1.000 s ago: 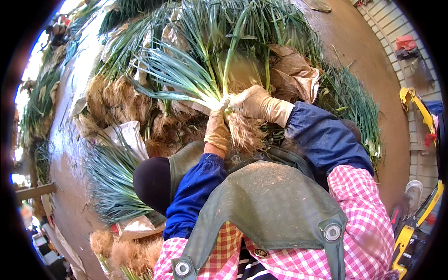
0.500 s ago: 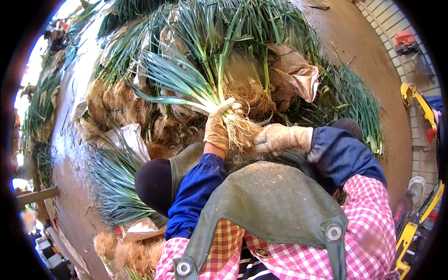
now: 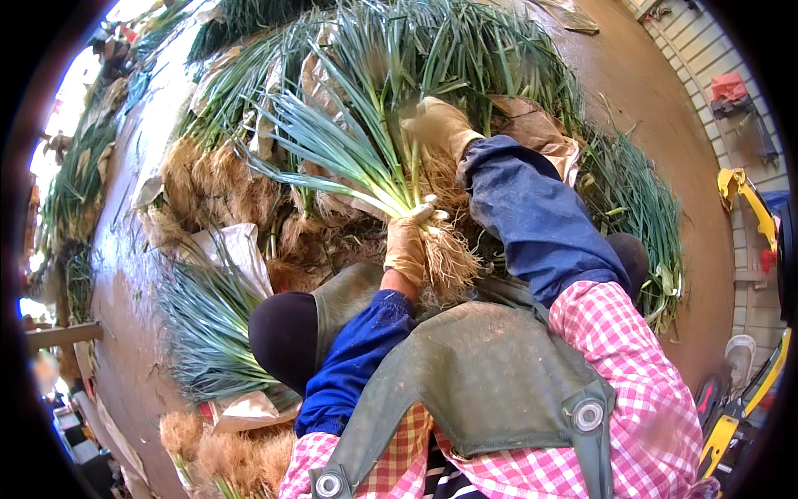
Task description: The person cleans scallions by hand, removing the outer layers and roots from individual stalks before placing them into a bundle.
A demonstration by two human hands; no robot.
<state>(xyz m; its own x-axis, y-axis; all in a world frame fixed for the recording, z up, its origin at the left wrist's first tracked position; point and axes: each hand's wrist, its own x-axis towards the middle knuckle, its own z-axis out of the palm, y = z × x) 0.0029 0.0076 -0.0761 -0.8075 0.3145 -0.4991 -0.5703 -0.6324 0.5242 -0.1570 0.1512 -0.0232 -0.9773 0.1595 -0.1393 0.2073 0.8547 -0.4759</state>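
My left hand (image 3: 405,248), in a tan work glove, is closed around a bunch of green onions (image 3: 378,179). Their pale stems and stringy roots (image 3: 449,259) poke out on the right of the fist, while the long leaves fan away to the upper left. My right hand (image 3: 443,126), gloved too, reaches forward over the big pile of green onions (image 3: 482,58), beside the upright stems behind the held bunch. A blurred spot covers its fingertips, so I cannot make out whether they grip a stalk.
Brown paper (image 3: 532,129) lies among the pile on the right. More rooty onion bundles (image 3: 199,183) rest at the left, with another leafy bundle (image 3: 208,324) near my left knee. A yellow-framed object (image 3: 748,200) stands by the right wall. Wet floor (image 3: 125,316) shows at left.
My right hand has left the roots of the held bunch and stretched forward to the pile. My left hand, still gripping the bunch, has shifted slightly right and nearer.
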